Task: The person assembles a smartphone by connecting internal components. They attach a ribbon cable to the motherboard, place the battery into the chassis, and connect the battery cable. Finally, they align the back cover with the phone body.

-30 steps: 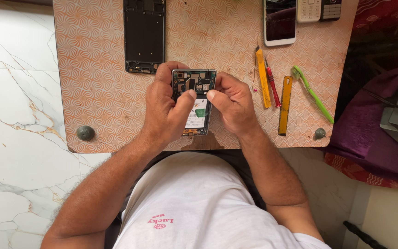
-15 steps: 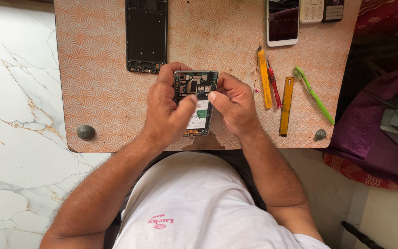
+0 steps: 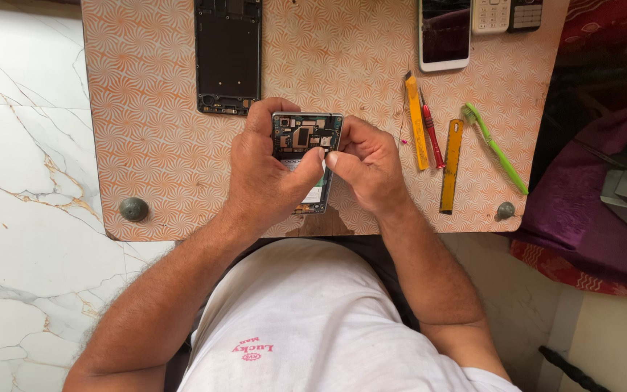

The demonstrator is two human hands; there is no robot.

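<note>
Both forearms reach forward from the body, wrists bent in so the hands meet over the near edge of the counter. The phone sits between them, back cover off, showing a dark circuit board with metal shields above and a pale battery below. The left hand wraps its side in a closed grip, thumb across the board. The right hand clasps the other edge, thumb tip pressed beside the left thumb.
</note>
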